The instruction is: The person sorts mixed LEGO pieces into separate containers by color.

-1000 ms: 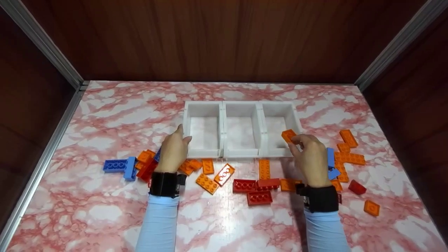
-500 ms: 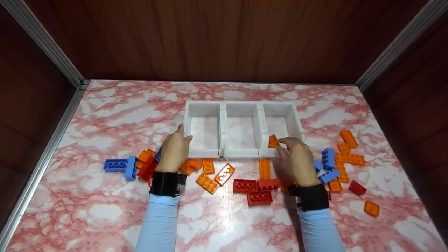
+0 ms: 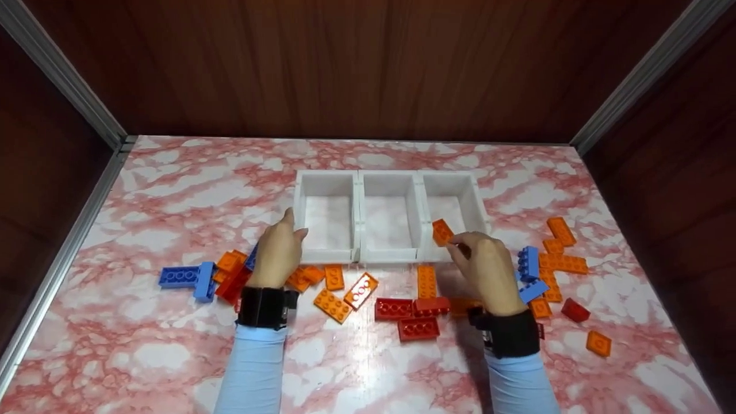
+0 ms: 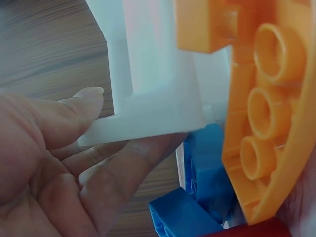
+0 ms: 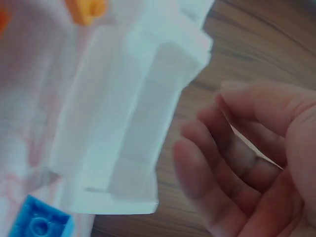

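My left hand [image 3: 279, 250] pinches the near left corner of the white three-compartment tray [image 3: 355, 230]. In the left wrist view the thumb [image 4: 74, 111] lies along one side of its wall, with the fingers on the other. Over the near side of the right compartment is my right hand [image 3: 483, 264]. An orange toy brick [image 3: 442, 231] sits tilted at its fingertips, inside that compartment's outline. Looking from the right wrist, I see curled fingers [image 5: 195, 170] with no brick between them; the wall of the tray [image 5: 113, 118] stands beside them.
Several orange bricks [image 3: 332, 305] and red bricks [image 3: 418, 329] lie before the tray. More orange bricks [image 3: 562, 264] and blue bricks [image 3: 528, 263] are scattered right. At left, a blue brick [image 3: 179, 277] lies beside a mixed cluster. Dark wood panels [image 3: 356, 69] surround the table.
The right hand moved left and lowered the orange brick into the right compartment. The brick has turned and no longer shows between the fingers. The left hand stays; the whole head view shifted slightly.
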A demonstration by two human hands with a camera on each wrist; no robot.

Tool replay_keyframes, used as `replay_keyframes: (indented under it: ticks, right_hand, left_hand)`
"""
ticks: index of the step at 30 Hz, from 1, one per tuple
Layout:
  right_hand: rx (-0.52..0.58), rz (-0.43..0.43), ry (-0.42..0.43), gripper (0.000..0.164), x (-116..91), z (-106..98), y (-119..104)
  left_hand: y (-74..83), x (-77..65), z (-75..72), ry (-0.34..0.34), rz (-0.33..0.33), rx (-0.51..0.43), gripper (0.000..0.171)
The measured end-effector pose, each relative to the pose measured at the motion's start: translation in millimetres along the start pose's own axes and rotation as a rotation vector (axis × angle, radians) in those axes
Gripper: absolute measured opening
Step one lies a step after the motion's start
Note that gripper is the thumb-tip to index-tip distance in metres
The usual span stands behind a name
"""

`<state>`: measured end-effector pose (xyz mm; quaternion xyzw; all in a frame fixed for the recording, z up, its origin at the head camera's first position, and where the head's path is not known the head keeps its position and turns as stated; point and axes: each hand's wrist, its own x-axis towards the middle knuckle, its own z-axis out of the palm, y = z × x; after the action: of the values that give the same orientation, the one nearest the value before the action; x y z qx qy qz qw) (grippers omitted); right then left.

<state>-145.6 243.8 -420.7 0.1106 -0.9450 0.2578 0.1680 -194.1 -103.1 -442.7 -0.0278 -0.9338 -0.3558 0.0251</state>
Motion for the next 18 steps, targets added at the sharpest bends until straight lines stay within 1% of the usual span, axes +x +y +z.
replay_keyframes:
  ticks: [2,5,9,14,18]
  right_hand:
    - [-0.012,-0.008,-0.062,0.008,-1.2,1.9,-4.3]
    - [-0.04,-0.019,-0.163,0.009,-3.0,5.6,-8.1]
    - [-0.059,-0.017,-0.262,0.011,-4.0,13.1,-12.0]
    - [-0.078,0.023,-0.339,0.016,-6.2,24.8,-17.6]
    - [-0.101,0.046,-0.346,0.016,-9.3,35.5,-23.0]
  left_hand:
    - [-1.2,-0.6,-1.3,-0.008,-0.004,0.004,0.057]
    - [-1.5,0.4,-0.8,-0.015,0.012,0.004,0.057]
    - [-1.5,1.2,-0.1,-0.01,0.015,-0.002,0.057]
    - [-2.0,0.6,-0.8,-0.003,0.008,-0.015,0.057]
    - [-3.5,-0.3,-1.3,0.012,0.023,-0.013,0.056]
